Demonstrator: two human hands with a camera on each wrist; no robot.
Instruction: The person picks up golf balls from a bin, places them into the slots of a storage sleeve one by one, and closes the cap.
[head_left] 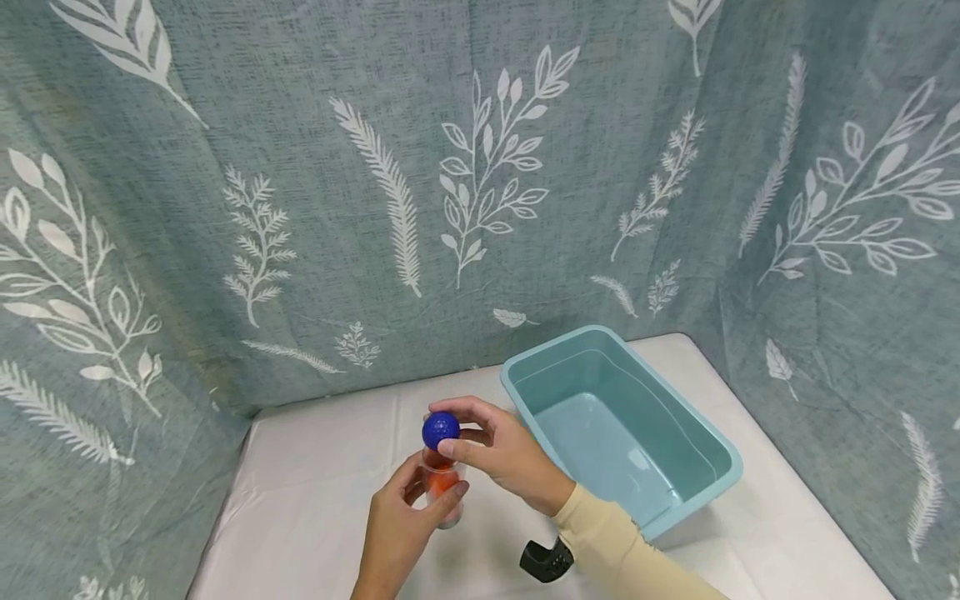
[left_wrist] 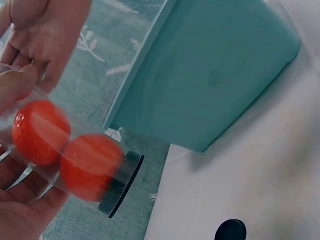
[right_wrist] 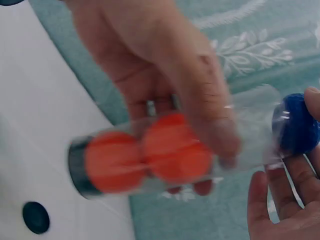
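The counter [head_left: 315, 492] carries a teal tub [head_left: 678, 492], which serves as the landmark and stands empty. Just left of the tub, above the counter, the left hand [head_left: 397, 533] has its fingers wrapped round a clear tube [head_left: 442, 492] holding two orange balls [left_wrist: 42, 131], dark cap downward. The right hand [head_left: 510, 458] pinches a blue ball [head_left: 440, 430] at the tube's open mouth.

Risks, as judged: the pinch is light, so the blue ball may slip and roll off the counter's edge. A tilted tube may spill the orange balls.
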